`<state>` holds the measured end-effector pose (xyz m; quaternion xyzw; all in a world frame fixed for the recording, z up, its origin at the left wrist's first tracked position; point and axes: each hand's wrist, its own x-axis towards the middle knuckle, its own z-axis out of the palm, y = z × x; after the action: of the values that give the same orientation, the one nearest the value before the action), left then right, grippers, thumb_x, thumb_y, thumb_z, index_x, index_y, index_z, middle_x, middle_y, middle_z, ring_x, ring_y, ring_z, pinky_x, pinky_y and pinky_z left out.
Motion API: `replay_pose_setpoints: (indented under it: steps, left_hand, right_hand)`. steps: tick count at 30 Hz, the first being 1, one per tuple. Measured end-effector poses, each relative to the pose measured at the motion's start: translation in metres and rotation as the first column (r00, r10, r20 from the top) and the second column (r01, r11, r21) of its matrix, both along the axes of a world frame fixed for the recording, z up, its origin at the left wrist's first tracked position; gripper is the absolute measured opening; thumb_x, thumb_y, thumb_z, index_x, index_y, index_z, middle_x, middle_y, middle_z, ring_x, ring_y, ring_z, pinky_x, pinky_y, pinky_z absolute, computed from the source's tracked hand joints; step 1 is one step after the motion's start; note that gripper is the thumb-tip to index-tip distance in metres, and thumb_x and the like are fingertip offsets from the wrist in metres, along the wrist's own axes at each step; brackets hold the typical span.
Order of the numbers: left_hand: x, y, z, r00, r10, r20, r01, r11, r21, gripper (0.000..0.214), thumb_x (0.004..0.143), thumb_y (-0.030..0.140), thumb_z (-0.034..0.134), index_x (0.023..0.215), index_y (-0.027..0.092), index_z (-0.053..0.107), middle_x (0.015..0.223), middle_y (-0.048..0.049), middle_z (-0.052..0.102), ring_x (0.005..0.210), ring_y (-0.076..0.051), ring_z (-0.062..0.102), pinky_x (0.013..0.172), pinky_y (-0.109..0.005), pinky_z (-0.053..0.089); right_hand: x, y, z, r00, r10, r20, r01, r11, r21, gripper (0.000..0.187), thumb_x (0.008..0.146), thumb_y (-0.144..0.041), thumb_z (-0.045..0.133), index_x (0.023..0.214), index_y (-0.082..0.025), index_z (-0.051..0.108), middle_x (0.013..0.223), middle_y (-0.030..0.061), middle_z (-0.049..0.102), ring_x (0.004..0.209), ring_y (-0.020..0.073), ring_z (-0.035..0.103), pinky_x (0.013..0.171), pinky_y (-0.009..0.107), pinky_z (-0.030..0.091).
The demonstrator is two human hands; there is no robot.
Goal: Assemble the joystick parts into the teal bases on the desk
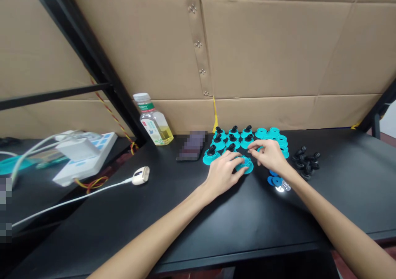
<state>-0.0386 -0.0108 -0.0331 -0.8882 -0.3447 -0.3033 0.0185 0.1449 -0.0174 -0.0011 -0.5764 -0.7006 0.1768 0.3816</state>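
My left hand (222, 172) rests on the table with its fingers around a turquoise flanged ring (246, 166) that has no black piece on it. Just above and to the right of that ring hovers my right hand (269, 155), thumb and fingertips pinched together. Whatever it may hold is too small to make out. Behind the left hand stand rows of turquoise bases (211, 157) topped with black angled nozzles (232, 137). Bare turquoise rings (274, 132) lie behind my right hand, partly hidden by it. Blue discs (277, 181) and clear discs (286, 185) lie below my right wrist.
Loose black nozzles (306, 162) are heaped right of my right forearm. A phone (192, 146) and a bottle of yellow liquid (156, 122) stand to the left. A white cable (77, 198), its cream plug (140, 175) and a power strip (93, 159) occupy the far left. Cardboard (278, 48) walls the back.
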Motion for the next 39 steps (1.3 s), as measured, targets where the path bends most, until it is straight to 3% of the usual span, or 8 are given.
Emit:
replay_pose_setpoints:
  steps: [6,12,18,24,27,30,33,39]
  left_hand:
    - [-0.002,0.002,-0.006,0.987,0.005,0.158,0.015,0.992,-0.128,0.018,0.083,0.038,0.064,0.089,0.021,0.069,0.105,-0.0042,0.071,0.097,-0.021,0.064,0.08,-0.034,0.054]
    - [-0.004,0.003,-0.005,0.983,-0.01,0.181,0.045,0.981,-0.189,0.023,0.083,0.037,0.066,0.101,0.023,0.067,0.106,-0.0031,0.071,0.097,-0.021,0.064,0.079,-0.032,0.054]
    - [-0.004,0.004,-0.007,0.987,-0.01,0.158,0.035,0.988,-0.152,0.021,0.085,0.038,0.063,0.096,0.024,0.073,0.11,-0.004,0.07,0.1,-0.022,0.064,0.085,-0.036,0.054]
    - [-0.003,0.004,-0.006,0.992,-0.054,0.116,0.062,0.996,-0.065,0.02,0.087,0.035,0.06,0.091,0.021,0.074,0.108,-0.006,0.071,0.092,-0.023,0.063,0.081,-0.039,0.052]
    - [-0.002,0.003,-0.005,0.993,-0.051,0.11,0.06,0.995,-0.083,0.019,0.087,0.034,0.06,0.09,0.021,0.073,0.109,-0.0055,0.07,0.095,-0.023,0.062,0.083,-0.04,0.05]
    - [-0.002,0.002,-0.004,0.991,-0.022,0.13,0.039,0.99,-0.132,0.017,0.086,0.036,0.062,0.094,0.023,0.069,0.109,-0.0044,0.071,0.101,-0.024,0.063,0.087,-0.042,0.046]
    - [-0.003,0.001,-0.002,0.981,0.024,0.19,0.019,0.975,-0.222,0.031,0.081,0.037,0.068,0.107,0.023,0.057,0.109,-0.0041,0.07,0.104,-0.024,0.064,0.089,-0.042,0.044]
    - [-0.003,-0.001,0.0,0.983,0.054,0.177,-0.006,0.966,-0.259,0.043,0.08,0.038,0.069,0.113,0.024,0.044,0.111,-0.0028,0.07,0.107,-0.025,0.063,0.087,-0.041,0.044]
  right_hand:
    - [0.003,0.001,0.0,1.0,-0.004,-0.014,0.004,1.0,0.017,0.013,0.078,-0.021,0.058,0.082,-0.017,0.07,0.071,0.0012,0.072,0.042,0.0096,0.059,0.052,0.023,0.045]
    - [0.004,0.001,0.0,1.0,-0.008,-0.017,0.008,1.0,0.01,0.013,0.077,-0.02,0.057,0.081,-0.018,0.07,0.07,0.0009,0.072,0.043,0.0103,0.06,0.052,0.023,0.045]
    - [0.003,0.0,0.0,1.0,0.007,-0.013,-0.007,1.0,0.007,0.013,0.078,-0.021,0.057,0.081,-0.018,0.069,0.071,0.0011,0.072,0.043,0.0101,0.059,0.053,0.023,0.045]
    - [0.002,-0.001,0.003,1.0,-0.002,0.029,0.002,1.0,0.021,0.014,0.078,-0.019,0.057,0.081,-0.018,0.071,0.057,-0.0006,0.068,0.046,0.0117,0.06,0.056,0.023,0.045]
    - [0.001,-0.001,0.004,1.0,0.005,0.027,-0.005,1.0,0.004,0.015,0.078,-0.02,0.058,0.082,-0.017,0.072,0.055,-0.0003,0.066,0.046,0.0115,0.059,0.055,0.023,0.044]
    - [0.001,-0.001,0.005,0.999,-0.014,0.029,0.014,1.0,-0.009,0.015,0.077,-0.02,0.06,0.083,-0.016,0.073,0.05,-0.001,0.063,0.042,0.0106,0.054,0.052,0.023,0.042]
    - [0.001,-0.001,0.003,1.0,-0.023,0.009,0.024,1.0,-0.021,0.013,0.075,-0.02,0.061,0.079,-0.016,0.074,0.05,-0.0007,0.063,0.04,0.0094,0.051,0.05,0.023,0.04]
    - [-0.002,-0.001,-0.006,0.992,0.09,-0.089,-0.099,0.99,-0.098,0.015,0.075,-0.022,0.061,0.077,-0.015,0.074,0.06,0.002,0.068,0.04,0.0085,0.051,0.047,0.022,0.039]
